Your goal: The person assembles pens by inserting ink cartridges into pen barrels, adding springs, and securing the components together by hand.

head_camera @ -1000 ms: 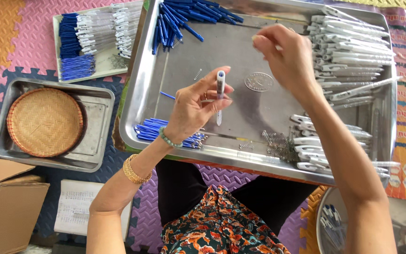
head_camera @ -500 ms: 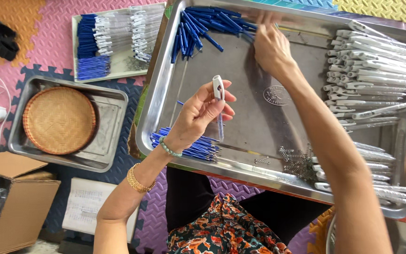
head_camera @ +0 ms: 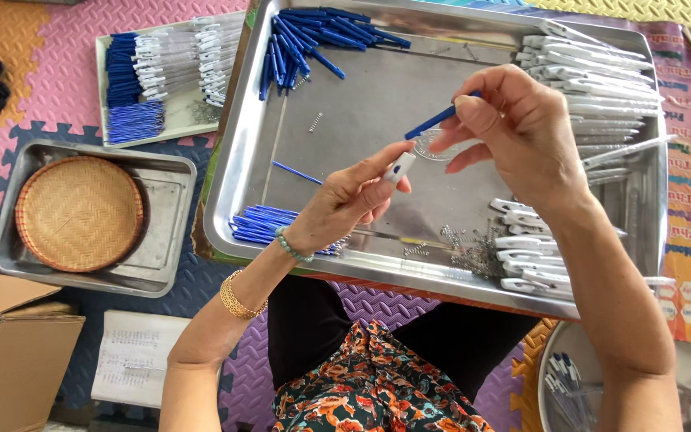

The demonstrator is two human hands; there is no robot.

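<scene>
brown cardboard box [head_camera: 9,344] btm-left, open | white printed sheet [head_camera: 133,356] just beside, on mat

The floor [head_camera: 33,48] is covered in interlocking foam mats (pink, orange, purple and dark blue), lit by even daylight. Left of the large steel tray [head_camera: 233,160], a smaller metal tray [head_camera: 161,272] holds a round woven basket [head_camera: 79,212]. Below that basket sits an open cardboard box [head_camera: 9,352].

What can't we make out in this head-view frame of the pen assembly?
- White pen barrel: the left hand covers all but its tip.
- Blue part: its far end is hidden inside the right hand.
- Springs: too small to count.
- Round tub: cut off by the bottom edge.
</scene>
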